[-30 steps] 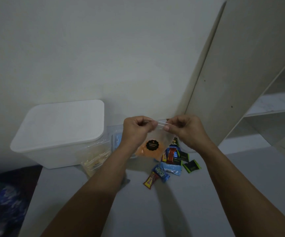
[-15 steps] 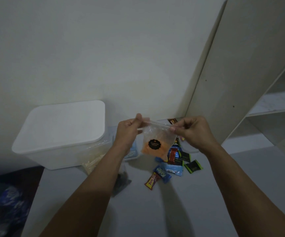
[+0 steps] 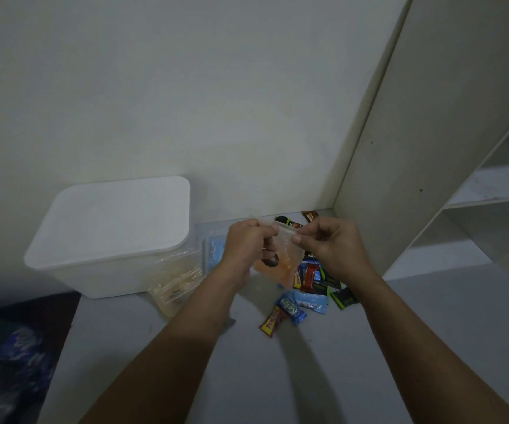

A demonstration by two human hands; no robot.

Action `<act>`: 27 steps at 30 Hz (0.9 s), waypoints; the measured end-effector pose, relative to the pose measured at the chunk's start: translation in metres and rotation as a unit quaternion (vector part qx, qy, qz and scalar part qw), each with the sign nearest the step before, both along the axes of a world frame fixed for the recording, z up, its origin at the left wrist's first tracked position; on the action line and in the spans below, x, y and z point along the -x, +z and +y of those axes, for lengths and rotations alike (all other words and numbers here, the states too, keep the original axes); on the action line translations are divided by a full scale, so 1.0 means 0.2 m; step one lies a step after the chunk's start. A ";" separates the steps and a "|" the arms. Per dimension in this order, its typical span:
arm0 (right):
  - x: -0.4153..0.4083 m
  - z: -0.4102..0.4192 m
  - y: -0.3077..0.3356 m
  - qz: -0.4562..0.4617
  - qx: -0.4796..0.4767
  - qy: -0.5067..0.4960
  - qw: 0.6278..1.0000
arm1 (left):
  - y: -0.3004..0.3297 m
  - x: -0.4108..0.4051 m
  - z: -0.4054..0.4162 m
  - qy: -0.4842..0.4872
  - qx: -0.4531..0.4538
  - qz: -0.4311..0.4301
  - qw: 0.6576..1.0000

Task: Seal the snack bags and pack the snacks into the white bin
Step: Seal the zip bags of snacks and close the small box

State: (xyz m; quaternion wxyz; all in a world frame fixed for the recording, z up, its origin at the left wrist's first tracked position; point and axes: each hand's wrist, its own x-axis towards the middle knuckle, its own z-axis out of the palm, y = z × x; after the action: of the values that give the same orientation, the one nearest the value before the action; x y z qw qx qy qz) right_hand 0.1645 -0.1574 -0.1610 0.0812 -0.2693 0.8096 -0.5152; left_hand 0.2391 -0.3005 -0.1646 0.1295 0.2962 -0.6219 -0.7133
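A small clear zip bag of orange snacks [image 3: 285, 261] with a dark round label hangs above the table. My left hand [image 3: 247, 240] and my right hand [image 3: 326, 243] both pinch its top strip, close together, fingers nearly touching. The white bin [image 3: 109, 237] stands at the left with its lid on. Against its right side leans a clear bag of pale snacks [image 3: 175, 278]. A bluish clear bag [image 3: 215, 250] lies behind my left hand. Several wrapped candies [image 3: 305, 296] are scattered on the table under and right of the held bag.
The grey table [image 3: 247, 377] ends at a left edge, with dark patterned fabric [image 3: 8, 356] below it. A wall stands behind. A pale cabinet panel [image 3: 430, 133] with open shelves rises at the right. Two dark candies [image 3: 296, 220] lie by the wall.
My hands have come closer together along the bag's top strip. The bag has twisted, so its dark label is partly hidden behind my left hand.
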 end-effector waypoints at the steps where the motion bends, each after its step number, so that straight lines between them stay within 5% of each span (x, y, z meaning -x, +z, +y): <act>1: 0.00 0.01 0.00 -0.005 -0.001 0.013 1.000 | 0.00 0.00 0.00 0.003 -0.003 0.001 1.000; 21: 0.01 -0.11 -0.08 -0.003 -0.102 0.123 0.987 | -0.12 -0.12 0.04 0.063 0.023 -0.017 0.998; 25: -0.01 -0.12 -0.06 0.005 -0.120 0.171 0.978 | -0.18 -0.19 0.01 0.177 0.129 -0.042 0.975; 27: 0.00 -0.13 -0.05 -0.017 -0.124 0.209 0.970 | -0.23 -0.23 0.00 0.129 0.130 -0.036 0.982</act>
State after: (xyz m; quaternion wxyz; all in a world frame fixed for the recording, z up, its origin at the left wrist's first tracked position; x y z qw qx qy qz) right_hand 0.1645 -0.1826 -0.1720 0.2333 -0.4121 0.7913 -0.3868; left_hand 0.2855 -0.2996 -0.2096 0.2353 0.3795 -0.6705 -0.5925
